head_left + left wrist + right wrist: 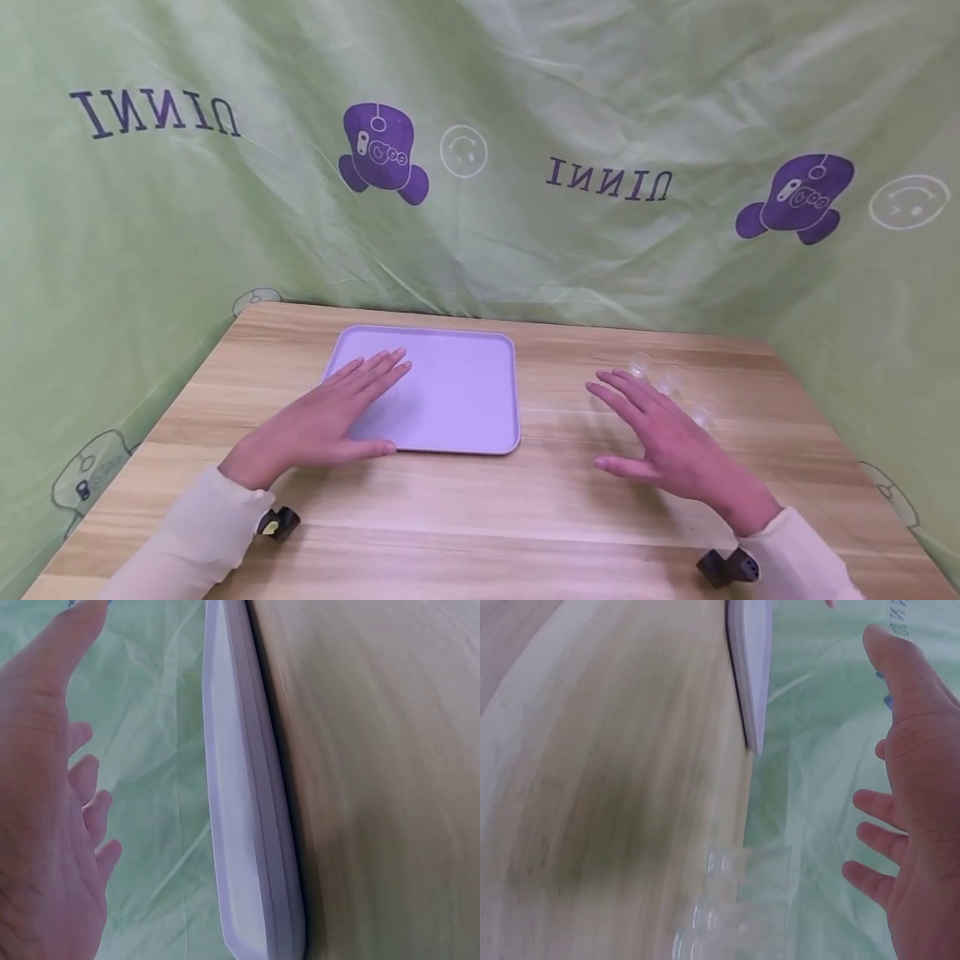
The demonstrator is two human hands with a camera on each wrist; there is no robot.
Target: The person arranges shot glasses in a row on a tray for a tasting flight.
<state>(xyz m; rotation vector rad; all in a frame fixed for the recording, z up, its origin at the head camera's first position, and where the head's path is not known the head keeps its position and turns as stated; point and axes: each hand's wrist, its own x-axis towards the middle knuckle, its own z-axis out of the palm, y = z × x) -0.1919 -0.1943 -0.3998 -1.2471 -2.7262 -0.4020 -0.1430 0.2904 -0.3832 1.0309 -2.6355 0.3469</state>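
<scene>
The left hand [318, 429], fingers spread and empty, hides the near-left corner of the lavender rectangular tray [457, 392] on the wood-grain counter [480, 517]; the right hand [675, 442] — also empty — partly covers faint transparent cups [757, 919].

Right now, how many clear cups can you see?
3 can be made out, right of the tray: in the right wrist view, an upper cup, a middle cup and a lower cup at the bottom edge. The right hand may hide more.
</scene>
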